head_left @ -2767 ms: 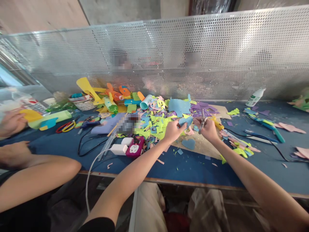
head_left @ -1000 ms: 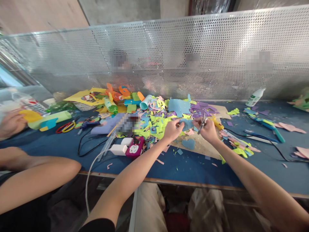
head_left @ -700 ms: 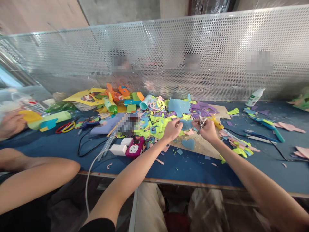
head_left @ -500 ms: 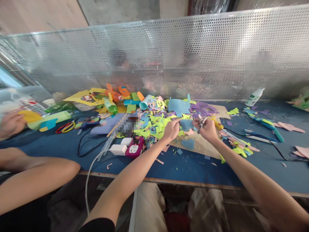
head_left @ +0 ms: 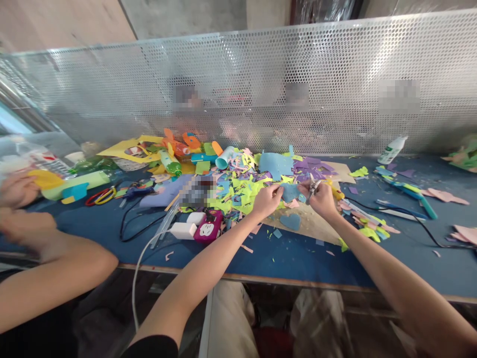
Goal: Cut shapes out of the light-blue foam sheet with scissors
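Note:
My left hand (head_left: 265, 200) pinches a small blue foam piece (head_left: 289, 192) above the table. My right hand (head_left: 322, 200) is closed round the handles of small metal scissors (head_left: 312, 185), whose blades meet the right edge of that blue piece. Just below my hands a cut blue heart (head_left: 290, 221) lies on a brown card sheet (head_left: 313, 224). A heap of yellow, green, blue and purple foam scraps (head_left: 242, 184) spreads out behind and to the left of my hands.
A co-worker's arm (head_left: 48, 278) and hands rest at the left, near red-and-yellow scissors (head_left: 100, 195). A white charger and magenta power strip (head_left: 203, 229) with cables lie left of centre. A white glue bottle (head_left: 392, 149) and teal tools (head_left: 410, 194) sit at the right. A perforated metal screen (head_left: 261, 89) backs the blue table (head_left: 298, 258).
My hands have kept turning the blue piece against the scissors, almost in place. The co-worker's near hand lifted and moved. A yellow sheet at the back left was laid flat.

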A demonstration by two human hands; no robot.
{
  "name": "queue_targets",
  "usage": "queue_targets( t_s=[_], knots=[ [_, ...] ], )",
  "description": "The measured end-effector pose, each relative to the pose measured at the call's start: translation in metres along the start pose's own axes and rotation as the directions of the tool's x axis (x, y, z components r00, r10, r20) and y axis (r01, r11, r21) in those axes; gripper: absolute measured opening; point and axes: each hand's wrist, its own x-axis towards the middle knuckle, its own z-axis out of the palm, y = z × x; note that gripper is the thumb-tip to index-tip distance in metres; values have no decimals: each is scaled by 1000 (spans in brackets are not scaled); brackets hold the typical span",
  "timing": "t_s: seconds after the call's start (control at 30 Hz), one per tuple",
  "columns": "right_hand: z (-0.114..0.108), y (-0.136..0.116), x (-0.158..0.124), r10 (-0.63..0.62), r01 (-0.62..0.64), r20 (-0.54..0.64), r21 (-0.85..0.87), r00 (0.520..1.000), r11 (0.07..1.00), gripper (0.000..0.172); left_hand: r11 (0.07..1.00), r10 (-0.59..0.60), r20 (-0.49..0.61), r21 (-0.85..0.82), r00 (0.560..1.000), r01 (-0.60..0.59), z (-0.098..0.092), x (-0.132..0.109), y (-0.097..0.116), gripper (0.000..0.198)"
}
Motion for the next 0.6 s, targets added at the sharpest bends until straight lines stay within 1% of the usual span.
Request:
queue_targets(
  t_s=[0.07, 0.13, 0.23, 0.33, 0.4, 0.5, 0.53, 0.57, 0.6],
  knots=[
    [0, -1, 0, 1, -1, -25, 11, 1000, 1000, 31, 1000, 3, -6, -1, 1000, -3, 1, 1, 0, 43],
    [0, -2, 1, 19, -17, -41, 37, 999, 999, 33, 999, -20, -8, -43, 1000, 19, 1, 1, 0, 44],
    [0, -1, 3, 41, -34, -88, 79, 995, 996, 32, 983, -75, 19, -166, 997, 77, 0, 0, 2, 47],
    [-1, -2, 4, 0, 13, -100, 127, 995, 992, 29, 948, -121, 74, -289, 990, 137, -1, -1, 3, 54],
    [-1, -2, 4, -56, 69, -84, 161, 995, 985, 28, 897, -172, 141, -386, 975, 214, 0, -1, 3, 63],
    [-1, -2, 2, -125, 127, -25, 169, 992, 977, 26, 755, -246, 293, -541, 924, 372, 3, 1, 1, 75],
    [0, -2, 2, -143, 141, 6, 163, 990, 977, 26, 709, -249, 327, -580, 912, 402, 5, 2, 1, 75],
    [0, -2, 1, -159, 151, 38, 157, 987, 976, 25, 676, -242, 340, -613, 909, 409, 6, 3, 0, 71],
    [1, -2, 0, -172, 160, 65, 153, 983, 975, 25, 661, -228, 331, -638, 916, 395, 7, 4, 0, 65]
  ],
)
